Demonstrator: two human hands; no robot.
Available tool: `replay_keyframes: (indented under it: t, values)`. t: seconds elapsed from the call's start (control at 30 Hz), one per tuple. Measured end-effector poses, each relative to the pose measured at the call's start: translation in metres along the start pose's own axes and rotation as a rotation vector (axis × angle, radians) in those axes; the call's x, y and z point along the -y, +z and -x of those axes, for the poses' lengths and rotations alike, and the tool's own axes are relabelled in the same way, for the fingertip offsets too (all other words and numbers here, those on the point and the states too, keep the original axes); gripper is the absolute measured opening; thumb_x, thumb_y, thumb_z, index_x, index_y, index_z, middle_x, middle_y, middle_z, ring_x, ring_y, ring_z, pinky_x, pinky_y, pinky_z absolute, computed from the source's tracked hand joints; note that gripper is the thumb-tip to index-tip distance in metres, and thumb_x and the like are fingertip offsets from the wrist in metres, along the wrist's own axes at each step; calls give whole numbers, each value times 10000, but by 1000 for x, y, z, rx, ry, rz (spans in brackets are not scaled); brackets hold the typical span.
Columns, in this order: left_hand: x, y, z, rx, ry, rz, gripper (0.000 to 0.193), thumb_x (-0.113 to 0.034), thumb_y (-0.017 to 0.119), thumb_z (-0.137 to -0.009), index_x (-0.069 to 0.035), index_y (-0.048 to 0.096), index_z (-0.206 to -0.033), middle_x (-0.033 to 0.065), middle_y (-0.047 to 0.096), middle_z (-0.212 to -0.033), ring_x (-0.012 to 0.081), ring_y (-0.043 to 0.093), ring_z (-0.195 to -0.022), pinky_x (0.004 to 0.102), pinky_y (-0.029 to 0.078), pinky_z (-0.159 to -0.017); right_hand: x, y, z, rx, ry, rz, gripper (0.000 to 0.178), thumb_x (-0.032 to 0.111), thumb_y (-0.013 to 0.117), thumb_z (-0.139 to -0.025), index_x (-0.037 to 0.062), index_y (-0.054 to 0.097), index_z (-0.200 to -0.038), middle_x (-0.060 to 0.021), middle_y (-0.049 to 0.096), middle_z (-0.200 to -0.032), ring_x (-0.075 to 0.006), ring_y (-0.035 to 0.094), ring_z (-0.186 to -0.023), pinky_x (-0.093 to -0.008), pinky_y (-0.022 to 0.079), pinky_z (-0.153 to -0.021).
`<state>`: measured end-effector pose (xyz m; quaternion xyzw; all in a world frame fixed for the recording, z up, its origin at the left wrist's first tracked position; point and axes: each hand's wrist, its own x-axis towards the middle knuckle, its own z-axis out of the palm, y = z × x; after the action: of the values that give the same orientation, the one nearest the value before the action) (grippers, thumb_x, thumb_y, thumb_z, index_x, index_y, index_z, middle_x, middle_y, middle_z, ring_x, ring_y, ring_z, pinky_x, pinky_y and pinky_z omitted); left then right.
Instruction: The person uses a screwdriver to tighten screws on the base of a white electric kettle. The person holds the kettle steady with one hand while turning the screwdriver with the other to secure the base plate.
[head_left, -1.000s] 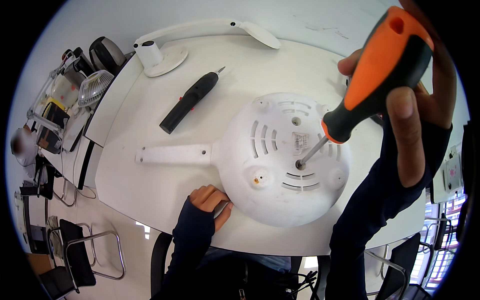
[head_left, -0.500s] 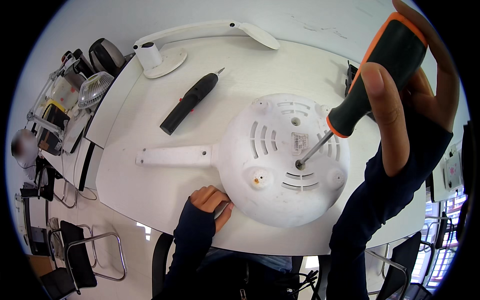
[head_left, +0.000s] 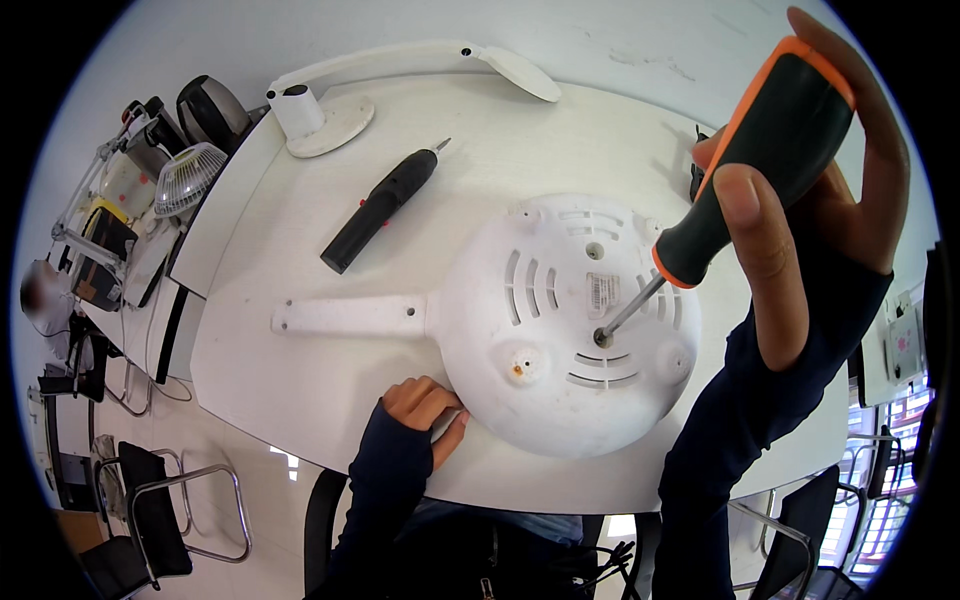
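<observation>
A white round appliance (head_left: pixel 490 400) with vent slots, stubby feet and a long flat handle lies upside down on the table. My right hand (head_left: pixel 790 240) holds a black and orange screwdriver (head_left: pixel 775 130), thumb on the near side and fingers round the far side. Its metal shaft slants down into a recessed hole in the appliance's underside; the tip is hidden in there. At the appliance's lower left rim, my left hand (head_left: pixel 425 408) rests with curled fingers against the edge, fingertips partly hidden. Beyond the flat handle lies a black cordless screwdriver (head_left: pixel 380 210), its bit pointing away.
The white table (head_left: pixel 250 385) has a curved near edge. A white desk lamp (head_left: pixel 310 125) stands at the back left. On a side desk are a wire-caged fan or heater (head_left: pixel 190 178) and a kettle-like appliance (head_left: pixel 210 110). Black chairs (head_left: pixel 155 510) stand on the floor.
My right thumb has slid down and a fingertip now shows behind the screwdriver handle, which has shifted slightly. The shaft stays in the same hole. My left hand has barely moved.
</observation>
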<state>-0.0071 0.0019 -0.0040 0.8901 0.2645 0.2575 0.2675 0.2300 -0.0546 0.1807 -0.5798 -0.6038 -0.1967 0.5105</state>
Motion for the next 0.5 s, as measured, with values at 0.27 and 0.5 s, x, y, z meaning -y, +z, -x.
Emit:
replay_keyframes:
  t: [0.27, 0.5]
  values:
    - [-6, -21, -8, 13, -15, 141, 94, -19, 646, -705, -50, 559, -724, 60, 549, -677, 218, 544, -629, 315, 389, -583, -28, -48, -6, 51, -136, 68, 680, 341, 547, -819, 19, 247, -1338, -201, 606, -824, -270, 626, -684, -335, 521, -627]
    - [-49, -76, -86, -95, 240, 133, 103, -3, 656, -674, -37, 576, -730, 80, 568, -695, 228, 543, -630, 301, 385, -571, -42, -10, -22, -52, -189, -104, 672, 334, 561, -816, 45, 248, -1336, -206, 605, -784, -252, 614, -648, -326, 516, -601]
